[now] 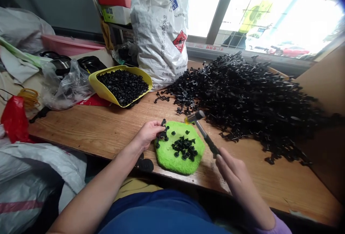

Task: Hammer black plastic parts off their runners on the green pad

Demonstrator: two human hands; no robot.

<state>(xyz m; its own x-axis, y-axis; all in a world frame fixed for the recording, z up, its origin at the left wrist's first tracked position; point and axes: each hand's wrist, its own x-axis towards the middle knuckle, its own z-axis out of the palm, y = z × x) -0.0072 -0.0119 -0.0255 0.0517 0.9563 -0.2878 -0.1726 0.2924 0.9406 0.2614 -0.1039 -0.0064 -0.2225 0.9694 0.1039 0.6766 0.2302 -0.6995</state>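
A green fuzzy pad (172,158) lies at the near edge of the wooden table (102,130), with several small black plastic pieces (185,148) on it. My left hand (147,133) pinches a black plastic sprue piece (163,132) at the pad's left edge. My right hand (232,172) grips the dark handle of a small hammer (202,132), its metal head raised above the pad's far edge. A large heap of black plastic sprues (248,97) covers the table to the right.
A yellow scoop tray (95,82) full of small black parts sits at the back left. Behind it stands a white printed sack (161,29). Clear plastic bags (64,87), a red bag (14,119) and a pink basin (67,43) crowd the left. A brown board (329,83) rises at right.
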